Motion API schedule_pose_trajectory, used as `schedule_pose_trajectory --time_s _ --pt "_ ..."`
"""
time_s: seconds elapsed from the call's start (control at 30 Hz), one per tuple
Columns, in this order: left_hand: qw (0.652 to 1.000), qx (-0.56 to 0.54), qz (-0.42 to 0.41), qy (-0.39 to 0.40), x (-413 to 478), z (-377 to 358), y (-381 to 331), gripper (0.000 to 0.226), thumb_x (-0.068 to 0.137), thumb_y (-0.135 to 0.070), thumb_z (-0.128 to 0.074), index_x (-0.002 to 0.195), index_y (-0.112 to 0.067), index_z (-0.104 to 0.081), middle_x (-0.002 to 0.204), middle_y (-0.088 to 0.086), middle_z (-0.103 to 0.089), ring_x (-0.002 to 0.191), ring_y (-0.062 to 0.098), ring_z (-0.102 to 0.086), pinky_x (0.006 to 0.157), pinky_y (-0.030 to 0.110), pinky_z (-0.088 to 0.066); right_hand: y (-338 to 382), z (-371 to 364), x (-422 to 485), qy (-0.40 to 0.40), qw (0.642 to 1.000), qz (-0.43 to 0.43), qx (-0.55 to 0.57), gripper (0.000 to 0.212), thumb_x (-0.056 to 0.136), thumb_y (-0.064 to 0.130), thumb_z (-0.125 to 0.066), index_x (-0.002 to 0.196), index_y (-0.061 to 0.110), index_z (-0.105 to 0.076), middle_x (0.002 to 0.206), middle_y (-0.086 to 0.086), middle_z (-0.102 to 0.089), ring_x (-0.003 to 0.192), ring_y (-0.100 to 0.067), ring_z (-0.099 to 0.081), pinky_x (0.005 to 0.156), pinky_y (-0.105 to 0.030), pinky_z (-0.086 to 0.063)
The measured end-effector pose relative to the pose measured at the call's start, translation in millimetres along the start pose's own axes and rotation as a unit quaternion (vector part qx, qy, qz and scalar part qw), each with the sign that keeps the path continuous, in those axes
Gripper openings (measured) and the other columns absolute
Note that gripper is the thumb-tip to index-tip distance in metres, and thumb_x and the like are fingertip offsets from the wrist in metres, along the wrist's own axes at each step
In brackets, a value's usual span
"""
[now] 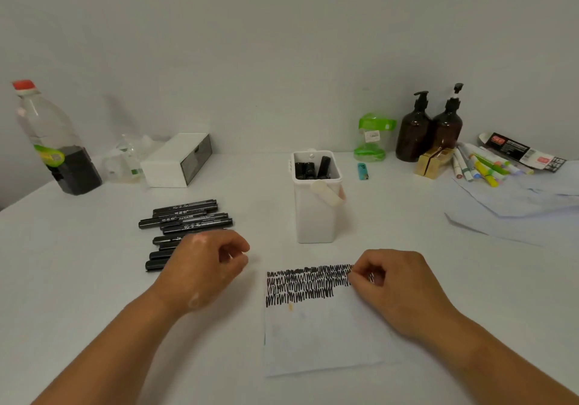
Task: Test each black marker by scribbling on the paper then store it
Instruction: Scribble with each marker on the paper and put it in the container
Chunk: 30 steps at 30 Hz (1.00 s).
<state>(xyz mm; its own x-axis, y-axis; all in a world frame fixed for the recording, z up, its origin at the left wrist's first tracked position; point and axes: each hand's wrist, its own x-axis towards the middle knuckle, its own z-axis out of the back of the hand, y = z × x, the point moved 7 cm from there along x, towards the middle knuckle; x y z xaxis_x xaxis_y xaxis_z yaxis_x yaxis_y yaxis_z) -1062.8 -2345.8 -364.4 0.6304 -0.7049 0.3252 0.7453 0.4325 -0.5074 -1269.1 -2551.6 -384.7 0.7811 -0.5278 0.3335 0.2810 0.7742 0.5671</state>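
Observation:
Several black markers [188,216] lie in a loose pile on the white table, left of centre. My left hand [203,266] hovers over the pile's near right end, fingers loosely curled, holding nothing; it hides parts of the nearest markers. A white paper sheet [316,335] lies in front of me, with rows of black scribbles [304,285] across its top. On the sheet's upper right rests my right hand [394,285], fingers curled in, empty. Behind the paper stands a white holder [316,216] with a few black markers [310,169] upright inside.
A bottle [53,141] with dark liquid stands far left, beside a white box [178,160]. At the back right are a green container [371,138], two brown pump bottles [429,131], a small lighter [362,172], coloured markers [482,166] and loose papers [517,207].

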Motion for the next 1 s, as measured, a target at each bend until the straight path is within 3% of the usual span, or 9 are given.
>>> schedule_pose_trajectory --time_s 0.07,0.13,0.23,0.43,0.63,0.83,1.0 --pt "0.998 0.063 0.015 -0.019 -0.1 16.6 15.2 0.016 0.082 -0.021 -0.077 0.096 -0.028 -0.074 0.081 -0.017 -0.069 0.072 -0.003 -0.063 0.067 0.006 -0.045 1.2 0.9 -1.3 -0.003 1.000 0.007 0.005 0.017 0.079 0.026 -0.078 0.065 0.031 -0.069 0.065 0.033 -0.060 0.064 -0.001 -0.057 0.060 -0.010 -0.041" --pt "0.992 0.118 0.036 -0.031 -2.7 29.7 30.4 0.022 0.080 -0.025 -0.079 0.101 -0.025 -0.073 0.087 -0.012 -0.069 0.076 0.005 -0.063 0.073 0.022 -0.053 1.6 1.1 -1.2 -0.005 1.000 0.008 0.011 0.020 0.078 0.026 -0.079 0.063 0.032 -0.068 0.061 0.024 -0.061 0.062 -0.003 -0.056 0.059 -0.012 -0.041" --pt "0.981 0.185 0.060 -0.014 -8.3 38.0 47.4 0.028 0.081 -0.028 -0.077 0.107 -0.022 -0.071 0.100 -0.004 -0.070 0.085 0.014 -0.062 0.080 0.031 -0.054 5.4 -0.8 -1.4 0.003 1.000 0.011 0.021 0.023 0.079 0.025 -0.078 0.062 0.035 -0.067 0.059 0.016 -0.061 0.061 -0.007 -0.056 0.059 -0.014 -0.042" --pt "0.965 0.253 0.053 0.038 -14.8 28.9 48.2 0.018 0.087 -0.024 -0.065 0.104 -0.024 -0.069 0.101 -0.003 -0.065 0.093 0.021 -0.059 0.082 0.037 -0.050 11.3 1.9 -6.0 0.010 0.999 0.014 0.032 0.020 0.077 0.021 -0.081 0.068 0.036 -0.070 0.067 0.030 -0.064 0.067 -0.010 -0.060 0.065 -0.017 -0.046" --pt "0.975 0.212 0.036 0.057 -21.6 16.3 35.7 0.014 0.092 -0.025 -0.064 0.104 -0.023 -0.070 0.098 -0.006 -0.061 0.092 0.019 -0.059 0.084 0.034 -0.049 9.8 5.1 -7.4 0.007 0.999 0.014 0.039 0.018 0.078 0.022 -0.080 0.070 0.036 -0.071 0.067 0.032 -0.063 0.067 -0.006 -0.060 0.063 -0.012 -0.044" --pt "0.991 0.112 -0.046 0.048 -23.5 2.8 -14.4 0.013 0.089 -0.027 -0.071 0.102 -0.027 -0.072 0.090 -0.013 -0.062 0.083 0.003 -0.059 0.079 0.021 -0.048 9.5 7.2 -5.9 0.009 0.998 0.014 0.060 0.016 0.077 0.025 -0.078 0.070 0.037 -0.071 0.067 0.028 -0.065 0.064 -0.006 -0.058 0.061 -0.009 -0.042" --pt "0.992 0.045 -0.105 0.058 -20.1 -16.2 -61.9 0.011 0.089 -0.035 -0.069 0.100 -0.035 -0.070 0.088 -0.022 -0.059 0.085 -0.001 -0.058 0.077 0.011 -0.044 7.0 4.5 -4.2 0.047 0.986 -0.016 0.159 0.017 0.079 0.042 -0.078 0.093 0.046 -0.069 0.081 0.020 -0.074 0.066 -0.009 -0.059 0.065 -0.013 -0.046"
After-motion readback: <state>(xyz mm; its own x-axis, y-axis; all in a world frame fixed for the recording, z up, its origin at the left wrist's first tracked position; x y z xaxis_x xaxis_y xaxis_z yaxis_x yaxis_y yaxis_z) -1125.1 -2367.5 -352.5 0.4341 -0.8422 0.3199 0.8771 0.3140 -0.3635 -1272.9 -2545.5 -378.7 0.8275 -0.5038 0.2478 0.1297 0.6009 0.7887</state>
